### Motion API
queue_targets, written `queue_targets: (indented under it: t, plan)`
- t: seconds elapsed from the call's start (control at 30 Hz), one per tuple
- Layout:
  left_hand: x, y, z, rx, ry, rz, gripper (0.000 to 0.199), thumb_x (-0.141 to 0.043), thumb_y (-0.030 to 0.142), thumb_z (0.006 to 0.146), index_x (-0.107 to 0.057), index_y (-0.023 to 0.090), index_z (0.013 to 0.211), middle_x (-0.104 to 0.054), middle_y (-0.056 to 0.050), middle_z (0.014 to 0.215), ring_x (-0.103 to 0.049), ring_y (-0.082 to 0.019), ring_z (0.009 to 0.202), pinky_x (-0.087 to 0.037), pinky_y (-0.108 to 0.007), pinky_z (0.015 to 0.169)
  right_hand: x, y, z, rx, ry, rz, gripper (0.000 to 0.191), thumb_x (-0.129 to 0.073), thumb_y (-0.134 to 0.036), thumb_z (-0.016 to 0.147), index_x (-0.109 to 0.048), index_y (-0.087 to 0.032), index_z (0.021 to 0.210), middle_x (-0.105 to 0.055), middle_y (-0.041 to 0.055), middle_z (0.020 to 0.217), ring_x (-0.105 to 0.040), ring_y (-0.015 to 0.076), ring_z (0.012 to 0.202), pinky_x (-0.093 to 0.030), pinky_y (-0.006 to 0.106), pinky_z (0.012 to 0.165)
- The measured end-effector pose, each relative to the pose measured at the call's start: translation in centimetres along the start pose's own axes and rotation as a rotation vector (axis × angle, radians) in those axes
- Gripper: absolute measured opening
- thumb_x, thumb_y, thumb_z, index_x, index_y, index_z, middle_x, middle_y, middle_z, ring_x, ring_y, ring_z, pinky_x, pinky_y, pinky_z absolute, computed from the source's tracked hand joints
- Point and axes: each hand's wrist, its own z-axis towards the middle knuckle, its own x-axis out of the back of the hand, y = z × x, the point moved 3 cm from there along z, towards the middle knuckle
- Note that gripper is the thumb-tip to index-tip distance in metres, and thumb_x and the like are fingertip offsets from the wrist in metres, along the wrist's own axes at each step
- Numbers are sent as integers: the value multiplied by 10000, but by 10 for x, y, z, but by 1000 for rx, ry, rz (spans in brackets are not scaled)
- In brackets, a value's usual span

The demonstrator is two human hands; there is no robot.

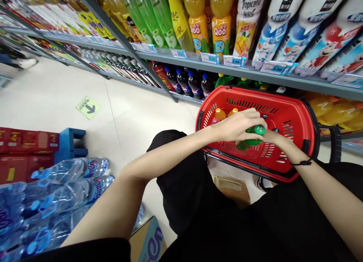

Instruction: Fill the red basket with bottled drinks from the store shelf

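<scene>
Black clothing (221, 224) fills the bottom centre, nearest the camera, cutting off most of the brown object (232, 188) on the floor. Far left, red boxes (28, 141) lie behind large water bottles (68, 190), which run out of view at the edge. Right of them, a floor sign (88, 107) bears an arrow, and a cardboard box (149, 241) is cropped by the bottom edge. Cola bottles (184, 84) with blue caps line the lower shelf, just beyond the red basket (302, 116). In the basket's left part, yellow-capped bottles (220, 113) are partly covered by the left hand (241, 124). That hand is curled closed around the upper part of the green bottle (249, 141), over the middle of the basket; its fingers hide some of the bottle. Beside it, the right hand (269, 136) reaches in behind the bottle, its fingers hidden, so I cannot tell its grip. Dark caps (275, 130) show near it, their bottles hard to make out.
</scene>
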Motion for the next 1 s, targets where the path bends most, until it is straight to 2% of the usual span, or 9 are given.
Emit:
queue_targets:
  t: [0.07, 0.13, 0.3, 0.4, 0.6, 0.7, 0.8, 0.9, 1.0]
  plan:
    - [-21, -11, 5, 16, -37, 29, 381, -591, 452, 1017, -678, 122, 1188, -676, -146, 1116, -557, -264, 1085, -480, -391, 984, 11, 2, 1, -96, 5, -229, 188, -737, -231, 879, -773, -80, 984, -711, 282, 1169, -591, 514, 1278, -397, 695, 1098]
    - [-43, -27, 10, 36, -110, 86, 371, -600, 429, 1012, -678, 105, 1176, -671, -158, 1111, -558, -277, 1090, -473, -397, 975, 18, 3, -2, -163, -18, -415, 259, -674, -223, 936, -769, -7, 1041, -662, 359, 1241, -569, 551, 1301, -374, 723, 1092]
    - [-100, -76, 14, 145, -419, 347, 419, -666, 312, 966, -619, 34, 1276, -620, -239, 1273, -548, -325, 1180, -424, -444, 1050, 21, -8, -19, -86, -95, -651, 457, -462, -358, 1084, -735, -49, 1282, -644, 293, 1361, -625, 413, 1305, -462, 525, 1101]
    - [-122, -97, 14, 198, -495, 410, 418, -679, 243, 942, -603, 15, 1283, -622, -264, 1274, -563, -332, 1165, -426, -442, 1034, 26, -17, -31, -40, -69, -712, 548, -336, -381, 1120, -713, -40, 1326, -643, 294, 1364, -629, 393, 1303, -470, 500, 1084]
    - [-147, -120, 14, 186, -599, 516, 303, -636, 211, 953, -649, 4, 1175, -670, -263, 1169, -588, -326, 1127, -449, -413, 971, 35, -28, -44, -22, -40, -730, 518, -362, -361, 1123, -724, -46, 1315, -655, 286, 1354, -655, 367, 1277, -487, 458, 1060]
    - [-157, -123, 13, 126, -652, 543, 269, -534, 70, 955, -662, 13, 1184, -686, -246, 1174, -592, -293, 1171, -464, -353, 902, 36, -28, -46, 2, -29, -713, 545, -372, -435, 1125, -714, -67, 1337, -675, 271, 1328, -661, 343, 1273, -480, 437, 1078]
    - [-163, -125, 13, 99, -691, 563, 303, -480, -35, 910, -691, 18, 1121, -694, -241, 1183, -612, -269, 1149, -477, -330, 846, 35, -27, -46, 18, -5, -699, 657, -310, -536, 1126, -711, -59, 1333, -678, 287, 1310, -660, 340, 1277, -472, 433, 1088]
    - [-166, -126, 14, 109, -714, 585, 290, -484, -46, 910, -700, 19, 1093, -696, -228, 1184, -617, -266, 1157, -503, -331, 847, 32, -23, -45, 15, 8, -692, 746, -254, -601, 1116, -718, -53, 1317, -676, 297, 1305, -666, 343, 1268, -467, 439, 1093]
    - [-168, -125, 14, 147, -709, 619, 297, -490, -9, 955, -674, 46, 1182, -680, -182, 1241, -578, -275, 1280, -539, -355, 907, 29, -20, -44, 17, 6, -694, 761, -250, -617, 1110, -731, -58, 1297, -682, 296, 1294, -675, 343, 1255, -480, 439, 1080]
